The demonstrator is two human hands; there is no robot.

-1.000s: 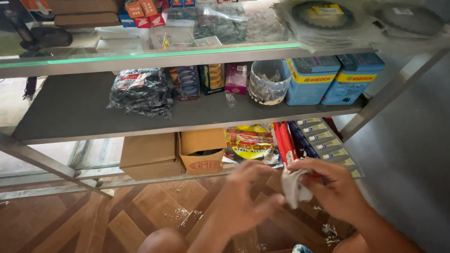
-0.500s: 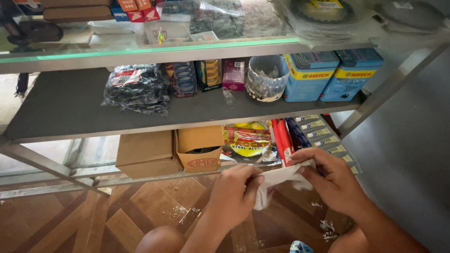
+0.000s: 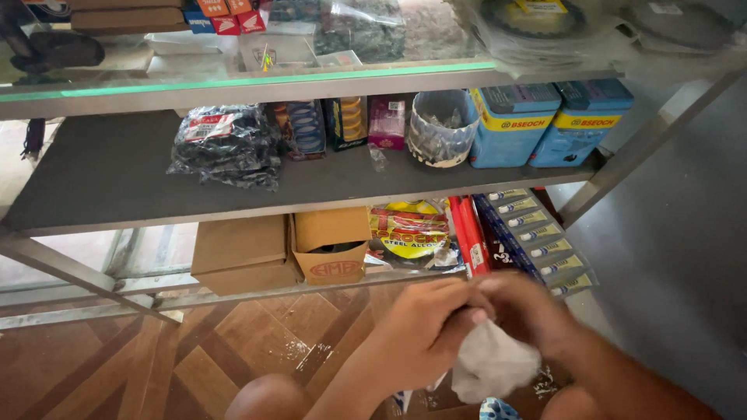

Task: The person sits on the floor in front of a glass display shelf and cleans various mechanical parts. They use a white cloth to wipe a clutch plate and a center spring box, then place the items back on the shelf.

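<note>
Both my hands meet low in the head view, in front of a metal shelf unit. My left hand (image 3: 424,327) and my right hand (image 3: 533,311) are closed together on a crumpled white cloth-like bundle (image 3: 492,364) that hangs below the fingers. Motion blur hides the fingers' exact grip. My knees show at the bottom edge. Just behind the hands, on the lowest shelf, lie a yellow and red packet (image 3: 408,231), red boxes (image 3: 467,233) and a blue tray of small tubes (image 3: 537,237).
The grey middle shelf (image 3: 101,187) carries a black bagged bundle (image 3: 226,145), small packets, a clear plastic tub (image 3: 442,128) and two blue boxes (image 3: 548,123). Brown cardboard boxes (image 3: 280,247) sit below. A glass top shelf (image 3: 233,82) holds more goods. Wood-pattern floor (image 3: 117,365) spreads at left.
My hands have dropped lower and closed together, bunching the white piece from a spread-out sheet into a crumpled bundle. The view has shifted slightly.
</note>
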